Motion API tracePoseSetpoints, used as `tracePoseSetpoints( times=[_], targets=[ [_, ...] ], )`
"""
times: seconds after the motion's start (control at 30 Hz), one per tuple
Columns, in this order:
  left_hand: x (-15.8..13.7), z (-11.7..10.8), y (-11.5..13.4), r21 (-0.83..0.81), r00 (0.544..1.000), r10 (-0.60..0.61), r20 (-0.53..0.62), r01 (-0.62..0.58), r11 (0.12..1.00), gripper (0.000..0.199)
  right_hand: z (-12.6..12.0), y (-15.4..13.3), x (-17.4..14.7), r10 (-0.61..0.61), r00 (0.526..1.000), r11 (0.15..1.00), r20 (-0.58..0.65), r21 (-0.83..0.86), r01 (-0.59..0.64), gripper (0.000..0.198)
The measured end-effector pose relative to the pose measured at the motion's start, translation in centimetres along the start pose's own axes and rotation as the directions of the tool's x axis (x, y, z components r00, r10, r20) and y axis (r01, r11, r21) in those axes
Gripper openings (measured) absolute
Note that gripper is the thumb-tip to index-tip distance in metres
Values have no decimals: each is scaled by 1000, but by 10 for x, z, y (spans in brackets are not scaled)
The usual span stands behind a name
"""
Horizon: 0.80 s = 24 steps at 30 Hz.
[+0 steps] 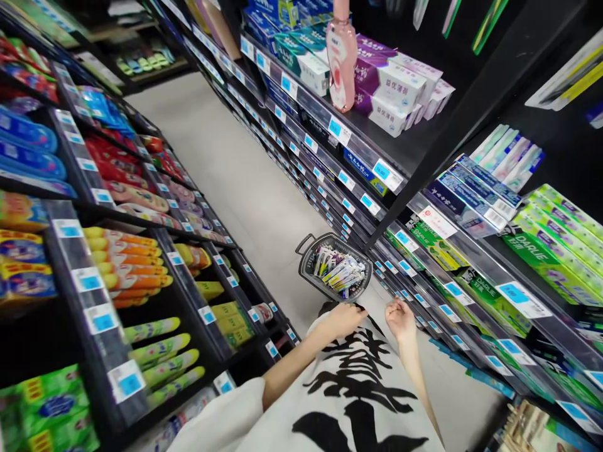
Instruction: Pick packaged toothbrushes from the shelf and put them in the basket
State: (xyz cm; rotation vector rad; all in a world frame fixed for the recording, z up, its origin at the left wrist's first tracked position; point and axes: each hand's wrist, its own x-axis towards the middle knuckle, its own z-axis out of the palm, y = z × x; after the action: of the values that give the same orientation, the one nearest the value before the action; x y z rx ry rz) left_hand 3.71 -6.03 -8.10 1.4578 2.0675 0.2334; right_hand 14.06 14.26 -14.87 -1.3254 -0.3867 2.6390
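Presently, the person stands in a shop aisle between two runs of shelving, looking down over a white shirt (pixel 358 402) with black lettering. A dark wire basket (pixel 308 267) sits on the pale floor (pixel 245 182) just ahead, close against the foot of the right-hand shelves (pixel 424 157), its handle folded toward the far side. It holds a loose heap of small toothpaste-type packs (pixel 340 271).

The left hand (pixel 343 319) is lowered at the near rim of the basket, fingers curled over; whether its grip has hold of the rim cannot be told. The right hand (pixel 400 317) hangs just beside it, loosely closed, with nothing visible in its grip, apart from the basket.

A pink bottle (pixel 342 56) stands upright on an upper right shelf among boxed toothpaste (pixel 400 88). The left-hand shelves (pixel 132 270) carry tubes.
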Motion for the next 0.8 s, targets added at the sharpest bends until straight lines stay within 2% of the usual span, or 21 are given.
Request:
tracePoseSetpoints(
  times=[0.2,0.37,0.47,0.63,0.8],
  targets=[
    [3,13,-2,25,995,-95,25,94,995,22,1,-14,16,31,999,999,16,38,-31,16],
    [2,14,-5,-1,994,-78,-80,78,997,20,6,-24,32,78,997,996,23,32,-79,18],
    [-3,13,-8,-32,988,-107,-113,104,994,19,11,-26,40,93,995,996,26,2,-93,17],
    [-19,11,-18,-102,971,-180,-159,165,981,22,26,-11,66,120,993,975,4,-188,-117,13],
    [-42,16,-44,-219,930,-295,-219,248,944,22,43,29,116,159,985,851,-66,-496,-170,12]
  ],
)
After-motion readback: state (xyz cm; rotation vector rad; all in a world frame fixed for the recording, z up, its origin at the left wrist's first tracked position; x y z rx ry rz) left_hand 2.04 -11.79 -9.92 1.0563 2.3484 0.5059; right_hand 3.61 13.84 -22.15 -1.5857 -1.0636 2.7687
